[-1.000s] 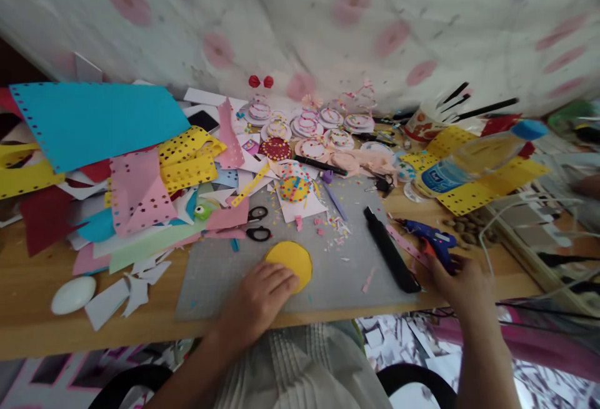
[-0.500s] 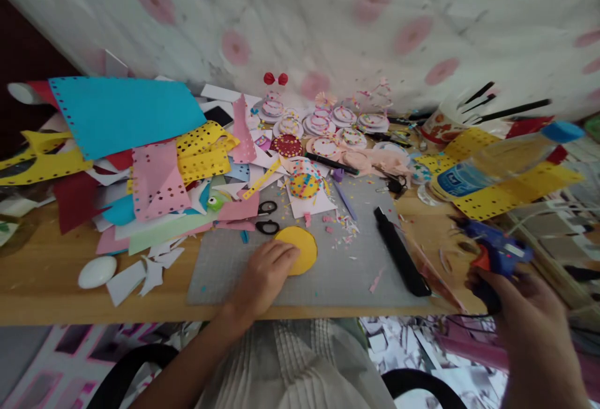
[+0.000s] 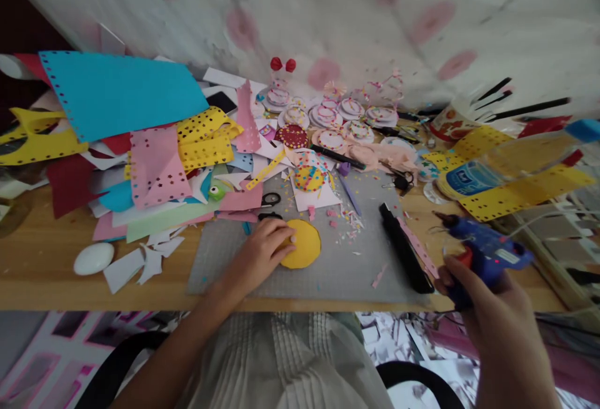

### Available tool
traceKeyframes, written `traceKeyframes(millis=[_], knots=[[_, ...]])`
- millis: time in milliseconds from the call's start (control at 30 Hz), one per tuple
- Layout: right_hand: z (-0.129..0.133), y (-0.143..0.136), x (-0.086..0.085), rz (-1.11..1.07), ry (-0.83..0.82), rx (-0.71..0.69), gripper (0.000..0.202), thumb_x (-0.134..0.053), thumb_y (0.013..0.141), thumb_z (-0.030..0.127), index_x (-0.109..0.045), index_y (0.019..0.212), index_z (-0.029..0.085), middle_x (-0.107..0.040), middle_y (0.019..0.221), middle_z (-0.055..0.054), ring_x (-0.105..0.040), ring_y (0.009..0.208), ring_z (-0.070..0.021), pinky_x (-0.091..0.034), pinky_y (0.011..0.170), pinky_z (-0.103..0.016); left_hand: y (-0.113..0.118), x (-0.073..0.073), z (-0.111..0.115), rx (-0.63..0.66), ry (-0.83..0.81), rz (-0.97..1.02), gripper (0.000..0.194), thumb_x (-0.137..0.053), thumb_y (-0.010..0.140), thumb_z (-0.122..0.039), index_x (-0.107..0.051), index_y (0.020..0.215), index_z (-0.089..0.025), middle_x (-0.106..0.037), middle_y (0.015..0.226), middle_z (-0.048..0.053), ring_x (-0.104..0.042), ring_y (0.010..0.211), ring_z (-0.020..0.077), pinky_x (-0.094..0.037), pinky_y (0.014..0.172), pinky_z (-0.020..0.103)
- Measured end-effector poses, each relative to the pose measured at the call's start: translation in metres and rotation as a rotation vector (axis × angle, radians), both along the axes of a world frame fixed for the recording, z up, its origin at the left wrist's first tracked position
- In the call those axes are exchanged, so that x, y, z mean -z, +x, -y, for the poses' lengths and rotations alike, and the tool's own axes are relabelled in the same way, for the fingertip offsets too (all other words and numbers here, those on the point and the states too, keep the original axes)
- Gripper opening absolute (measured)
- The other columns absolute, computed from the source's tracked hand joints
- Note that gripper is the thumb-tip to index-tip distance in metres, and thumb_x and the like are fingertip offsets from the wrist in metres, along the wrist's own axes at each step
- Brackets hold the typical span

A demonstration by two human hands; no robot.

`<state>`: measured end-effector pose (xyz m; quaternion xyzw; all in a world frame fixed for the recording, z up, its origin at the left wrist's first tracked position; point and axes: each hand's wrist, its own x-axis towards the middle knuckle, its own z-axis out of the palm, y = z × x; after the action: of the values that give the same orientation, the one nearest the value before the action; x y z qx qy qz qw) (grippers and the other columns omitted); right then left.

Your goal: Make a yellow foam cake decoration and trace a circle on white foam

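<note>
A flat yellow disc (image 3: 304,246) lies on the grey cutting mat (image 3: 347,271) near the table's front. The fingers of my left hand (image 3: 262,252) are closed on the disc's left edge. At the right, my right hand (image 3: 487,302) is wrapped round the handle of a blue glue gun (image 3: 492,249) with a red trigger; its nozzle points left, over the table. Just behind the disc and my left hand are black-handled scissors (image 3: 270,199). A white card (image 3: 323,199) with a dotted, colourful round piece stands farther back on the mat.
Between the mat and the glue gun lies a long black tool (image 3: 405,249). A plastic bottle (image 3: 510,162) rests on yellow dotted paper at the right. Coloured paper scraps (image 3: 159,168) heap up at the left, near a white oval object (image 3: 94,259). Small decorated discs (image 3: 328,115) line the back.
My right hand has moved left with the glue gun, and it sits higher over the table. My left hand has shifted slightly on the disc's edge. The view has shifted a little.
</note>
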<state>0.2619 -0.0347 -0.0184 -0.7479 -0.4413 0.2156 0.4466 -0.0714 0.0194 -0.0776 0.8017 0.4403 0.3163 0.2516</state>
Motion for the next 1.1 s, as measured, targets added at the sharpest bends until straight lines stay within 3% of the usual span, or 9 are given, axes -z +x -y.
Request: traceKeyframes(millis=[133, 233, 300, 400, 567, 733, 867, 967, 1100], knots=[[-0.004, -0.028, -0.009, -0.407, -0.214, -0.17, 0.037, -0.077, 0.061, 0.049, -0.054, 0.069, 0.021, -0.057, 0.06, -0.002, -0.049, 0.046, -0.0129, -0.041, 0.038, -0.026, 0.007, -0.006, -0.001, 0.011, -0.036, 0.086, 0.013, -0.056, 0.091, -0.018, -0.066, 0.098, -0.02, -0.063, 0.1, 0.006, -0.058, 0.099, 0.0195, -0.049, 0.088, 0.036], [-0.007, -0.044, -0.015, -0.542, -0.349, -0.308, 0.037, -0.076, 0.064, 0.05, -0.055, 0.066, 0.019, -0.062, 0.062, -0.004, -0.046, 0.046, -0.0104, -0.038, 0.039, -0.022, 0.009, -0.013, 0.006, -0.027, -0.104, 0.242, 0.01, -0.058, 0.09, -0.02, -0.065, 0.097, -0.019, -0.064, 0.098, 0.006, -0.061, 0.094, 0.0173, -0.05, 0.084, 0.031], [-0.01, -0.05, -0.017, -0.507, -0.419, -0.387, 0.037, -0.075, 0.067, 0.051, -0.061, 0.071, 0.018, -0.067, 0.066, -0.007, -0.048, 0.047, -0.0107, -0.04, 0.04, -0.022, 0.006, -0.016, 0.015, -0.057, -0.113, 0.297, 0.01, -0.057, 0.091, -0.019, -0.063, 0.098, -0.02, -0.065, 0.097, 0.005, -0.062, 0.094, 0.0159, -0.051, 0.084, 0.028], [-0.014, -0.057, -0.019, -0.403, -0.486, -0.483, 0.038, -0.075, 0.067, 0.051, -0.069, 0.081, 0.016, -0.072, 0.069, -0.01, -0.054, 0.047, -0.0123, -0.044, 0.041, -0.024, -0.003, -0.017, 0.034, -0.011, -0.068, 0.215, 0.015, -0.051, 0.093, -0.015, -0.058, 0.106, -0.02, -0.067, 0.103, 0.006, -0.061, 0.101, 0.0166, -0.049, 0.091, 0.032], [-0.024, -0.074, -0.018, -0.203, -0.396, -0.625, 0.029, -0.07, 0.072, 0.048, -0.07, 0.066, 0.02, -0.069, 0.058, -0.003, -0.061, 0.049, -0.0149, -0.05, 0.045, -0.024, -0.014, -0.006, 0.054, 0.077, 0.056, -0.025, 0.022, -0.046, 0.093, -0.01, -0.055, 0.11, -0.019, -0.064, 0.123, 0.009, -0.055, 0.12, 0.0205, -0.046, 0.1, 0.04], [-0.031, -0.086, -0.016, -0.033, -0.36, -0.593, 0.03, -0.064, 0.076, 0.046, -0.067, 0.061, 0.02, -0.07, 0.058, -0.005, -0.063, 0.05, -0.0166, -0.053, 0.049, -0.027, -0.015, -0.002, 0.051, 0.091, -0.003, -0.016, 0.023, -0.043, 0.094, -0.011, -0.05, 0.115, -0.018, -0.057, 0.133, 0.013, -0.048, 0.129, 0.0223, -0.044, 0.104, 0.045], [-0.03, -0.089, -0.011, -0.022, -0.435, -0.531, 0.034, -0.062, 0.075, 0.046, -0.054, 0.054, 0.02, -0.057, 0.045, -0.001, -0.052, 0.037, -0.0133, -0.044, 0.038, -0.024, -0.019, -0.003, 0.048, 0.067, -0.089, 0.053, 0.024, -0.042, 0.095, -0.012, -0.048, 0.117, -0.019, -0.055, 0.134, 0.013, -0.046, 0.131, 0.0218, -0.043, 0.106, 0.044], [-0.03, -0.095, -0.006, 0.048, -0.472, -0.483, 0.03, -0.064, 0.069, 0.045, -0.053, 0.055, 0.021, -0.051, 0.043, 0.002, -0.046, 0.034, -0.0118, -0.037, 0.033, -0.023, -0.02, -0.003, 0.049, 0.069, -0.129, 0.08, 0.024, -0.042, 0.095, -0.012, -0.048, 0.118, -0.019, -0.056, 0.132, 0.012, -0.047, 0.129, 0.0208, -0.043, 0.106, 0.043], [-0.032, -0.101, -0.004, 0.221, -0.362, -0.533, 0.028, -0.06, 0.07, 0.043, -0.057, 0.054, 0.019, -0.056, 0.049, -0.001, -0.048, 0.042, -0.0131, -0.041, 0.039, -0.024, -0.021, -0.003, 0.05, 0.044, -0.194, 0.136, 0.026, -0.043, 0.096, -0.014, -0.047, 0.121, -0.021, -0.054, 0.134, 0.011, -0.047, 0.129, 0.0203, -0.042, 0.107, 0.043]])
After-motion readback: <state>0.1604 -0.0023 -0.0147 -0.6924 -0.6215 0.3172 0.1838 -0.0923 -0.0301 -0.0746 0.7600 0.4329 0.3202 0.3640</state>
